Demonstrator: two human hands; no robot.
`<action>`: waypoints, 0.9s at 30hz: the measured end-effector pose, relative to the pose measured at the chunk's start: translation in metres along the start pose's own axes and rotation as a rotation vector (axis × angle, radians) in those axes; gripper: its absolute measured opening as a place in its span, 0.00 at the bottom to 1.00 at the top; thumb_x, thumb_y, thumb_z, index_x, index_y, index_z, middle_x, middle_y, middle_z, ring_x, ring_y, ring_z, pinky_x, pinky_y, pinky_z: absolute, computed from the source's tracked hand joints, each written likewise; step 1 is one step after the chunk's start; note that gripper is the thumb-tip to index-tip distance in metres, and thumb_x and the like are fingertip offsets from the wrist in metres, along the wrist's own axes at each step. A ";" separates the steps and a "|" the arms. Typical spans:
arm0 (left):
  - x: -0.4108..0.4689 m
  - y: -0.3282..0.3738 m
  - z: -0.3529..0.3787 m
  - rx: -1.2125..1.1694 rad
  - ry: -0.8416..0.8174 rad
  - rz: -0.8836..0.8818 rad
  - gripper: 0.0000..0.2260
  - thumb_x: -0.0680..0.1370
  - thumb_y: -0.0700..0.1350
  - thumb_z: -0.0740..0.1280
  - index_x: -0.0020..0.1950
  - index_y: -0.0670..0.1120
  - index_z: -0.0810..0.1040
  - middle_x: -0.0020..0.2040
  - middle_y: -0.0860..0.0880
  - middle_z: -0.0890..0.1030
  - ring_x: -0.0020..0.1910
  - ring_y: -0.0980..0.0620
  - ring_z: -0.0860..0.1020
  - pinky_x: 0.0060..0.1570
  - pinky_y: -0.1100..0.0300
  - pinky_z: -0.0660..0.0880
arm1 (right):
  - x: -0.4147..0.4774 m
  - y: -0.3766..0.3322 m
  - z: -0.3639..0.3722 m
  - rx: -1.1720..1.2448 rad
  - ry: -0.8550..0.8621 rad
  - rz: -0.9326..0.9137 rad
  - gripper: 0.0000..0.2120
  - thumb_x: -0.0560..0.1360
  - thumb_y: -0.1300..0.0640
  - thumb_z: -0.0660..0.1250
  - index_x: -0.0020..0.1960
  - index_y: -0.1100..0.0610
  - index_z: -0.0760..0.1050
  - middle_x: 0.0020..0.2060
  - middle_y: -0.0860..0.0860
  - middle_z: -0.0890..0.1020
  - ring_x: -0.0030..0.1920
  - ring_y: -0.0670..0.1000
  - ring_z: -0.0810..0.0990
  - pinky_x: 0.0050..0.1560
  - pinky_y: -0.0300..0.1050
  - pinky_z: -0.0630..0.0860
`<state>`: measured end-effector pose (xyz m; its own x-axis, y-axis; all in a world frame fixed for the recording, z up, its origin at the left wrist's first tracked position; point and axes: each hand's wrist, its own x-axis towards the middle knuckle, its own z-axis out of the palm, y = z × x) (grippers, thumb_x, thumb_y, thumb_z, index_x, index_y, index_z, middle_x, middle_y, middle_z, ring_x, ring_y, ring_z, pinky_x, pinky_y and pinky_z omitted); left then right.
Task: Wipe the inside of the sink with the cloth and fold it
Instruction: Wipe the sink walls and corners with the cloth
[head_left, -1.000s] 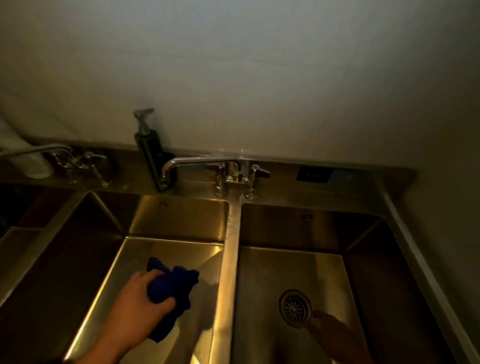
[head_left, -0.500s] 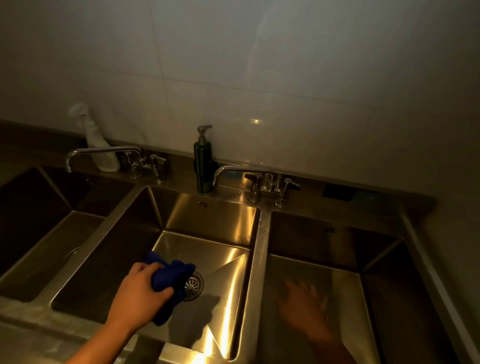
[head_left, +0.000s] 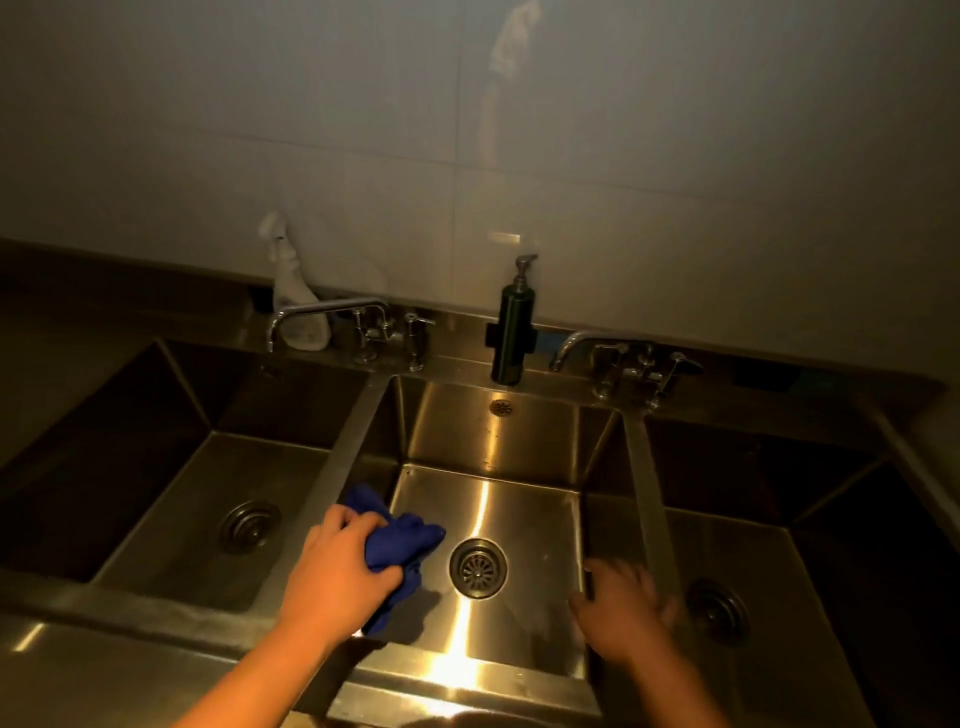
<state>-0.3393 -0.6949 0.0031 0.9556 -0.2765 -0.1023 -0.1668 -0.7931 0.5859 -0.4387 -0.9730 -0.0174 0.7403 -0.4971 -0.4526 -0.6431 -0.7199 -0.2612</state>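
"Bunched dark-blue cloth (head_left: 402, 545) sits in your left hand (head_left: 337, 571), fingers (head_left: 347, 521) clenched round it, low in the middle stainless-steel sink basin (head_left: 493, 441), close to its left wall."

"Which way does the work lie from there?"

"To your right. The round slotted metal drain (head_left: 478, 568) is just beside the cloth on that side, with bare basin floor beyond it."

"So the stroke runs rightward?"

"That's my read. The wad's long axis runs roughly front to back, so you'd be sweeping it broadside over the drain."

"And your right hand (head_left: 618, 618)?"

"Down at the basin's right side, near the steel divider rim (head_left: 649, 509). It's blurred, but the fingers look spread and loose, gripping nothing. I can't tell whether it touches the metal."

"In the cloth's path, then."

"Likely. Your left hand does the wiping, so you'd want the right one clear before the sweep arrives. Folding is not yet begun."
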 end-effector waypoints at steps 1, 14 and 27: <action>0.001 -0.011 -0.009 0.000 -0.005 0.009 0.14 0.66 0.52 0.71 0.51 0.58 0.76 0.50 0.54 0.69 0.49 0.50 0.73 0.51 0.54 0.72 | -0.005 -0.010 0.005 0.003 0.002 0.013 0.26 0.78 0.43 0.58 0.75 0.41 0.57 0.77 0.48 0.57 0.78 0.55 0.48 0.73 0.66 0.44; 0.002 -0.089 -0.070 -0.031 0.041 0.003 0.13 0.67 0.51 0.72 0.49 0.60 0.74 0.49 0.55 0.68 0.50 0.51 0.73 0.52 0.54 0.73 | -0.020 -0.073 0.029 -0.046 0.001 0.063 0.28 0.78 0.42 0.58 0.76 0.43 0.55 0.77 0.50 0.55 0.78 0.56 0.48 0.73 0.67 0.45; 0.025 -0.196 -0.147 -0.035 0.049 -0.011 0.14 0.68 0.50 0.73 0.52 0.57 0.76 0.51 0.54 0.70 0.49 0.52 0.75 0.52 0.53 0.73 | -0.042 -0.203 0.084 -0.046 -0.024 0.022 0.24 0.78 0.46 0.58 0.73 0.44 0.61 0.75 0.50 0.61 0.76 0.56 0.52 0.73 0.66 0.47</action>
<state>-0.2474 -0.4664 0.0036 0.9682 -0.2403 -0.0698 -0.1485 -0.7762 0.6127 -0.3561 -0.7650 -0.0171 0.7210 -0.5016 -0.4781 -0.6490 -0.7306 -0.2122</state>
